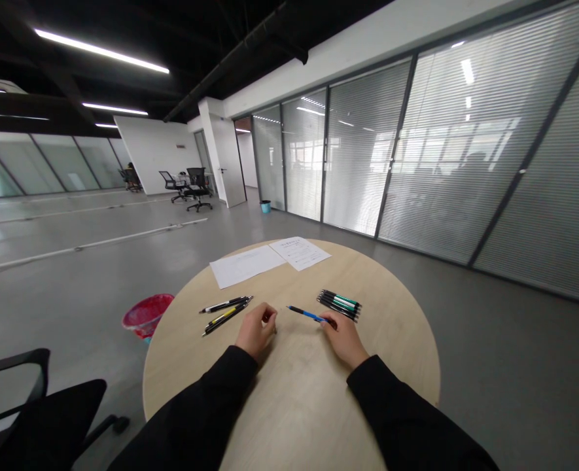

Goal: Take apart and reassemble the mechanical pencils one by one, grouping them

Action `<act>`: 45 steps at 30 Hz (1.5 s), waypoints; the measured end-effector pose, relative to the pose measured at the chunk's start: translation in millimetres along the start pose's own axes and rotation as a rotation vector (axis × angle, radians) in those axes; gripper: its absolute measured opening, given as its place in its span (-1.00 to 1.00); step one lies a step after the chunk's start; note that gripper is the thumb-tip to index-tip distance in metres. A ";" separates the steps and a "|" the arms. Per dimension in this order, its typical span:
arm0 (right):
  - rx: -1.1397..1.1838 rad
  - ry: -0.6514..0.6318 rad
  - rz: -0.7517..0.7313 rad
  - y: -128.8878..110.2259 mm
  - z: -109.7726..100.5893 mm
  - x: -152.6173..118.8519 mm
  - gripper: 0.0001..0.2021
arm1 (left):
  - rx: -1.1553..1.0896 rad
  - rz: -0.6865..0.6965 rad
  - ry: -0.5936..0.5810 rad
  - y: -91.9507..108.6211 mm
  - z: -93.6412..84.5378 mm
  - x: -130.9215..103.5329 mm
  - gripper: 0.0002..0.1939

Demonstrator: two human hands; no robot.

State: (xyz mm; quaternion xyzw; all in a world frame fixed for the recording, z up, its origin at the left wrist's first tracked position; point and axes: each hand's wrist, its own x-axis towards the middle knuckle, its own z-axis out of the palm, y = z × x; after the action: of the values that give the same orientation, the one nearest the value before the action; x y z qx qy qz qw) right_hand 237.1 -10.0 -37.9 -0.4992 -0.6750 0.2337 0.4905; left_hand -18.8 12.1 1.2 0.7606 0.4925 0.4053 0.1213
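My right hand (pixel 343 337) is closed around the rear part of a slim blue pen (pixel 311 315) with a black grip section. The pen lies nearly level above the table, its tip pointing left toward my left hand. My left hand (pixel 257 327) is curled with thumb and fingers together, a short gap away from that tip; whatever it pinches is too small to make out. Just beyond my right hand, several black pens with green and white parts (pixel 338 303) lie side by side. Left of my left hand rest several black pens, with white and yellow parts (pixel 226 315).
The round wooden table (pixel 299 418) carries two paper sheets, one mostly blank (pixel 247 265) and one printed (pixel 301 253), at its far side. A red basin-like bin (pixel 146 314) stands left of the table, and a black chair (pixel 48 418) is at lower left.
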 end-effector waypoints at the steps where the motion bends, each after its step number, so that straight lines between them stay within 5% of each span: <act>1: 0.000 -0.002 -0.002 0.4 0.0 0.0 -0.79 | -0.008 -0.012 0.004 0.6 0.0 -0.1 -0.87; 31: -0.016 -0.032 -0.026 -5.2 -0.5 -1.4 -0.80 | -0.054 -0.015 -0.029 -3.0 5.1 1.1 -0.83; 45: -0.059 -0.072 -0.034 -7.9 -1.0 -2.0 -0.82 | -0.078 -0.018 -0.132 -1.2 6.1 0.0 -0.80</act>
State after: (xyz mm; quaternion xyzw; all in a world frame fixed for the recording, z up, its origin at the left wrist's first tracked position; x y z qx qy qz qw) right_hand 234.5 -15.1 -32.0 -0.4933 -0.7070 0.2232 0.4550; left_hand -15.1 14.0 -3.5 0.7758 0.4741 0.3720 0.1869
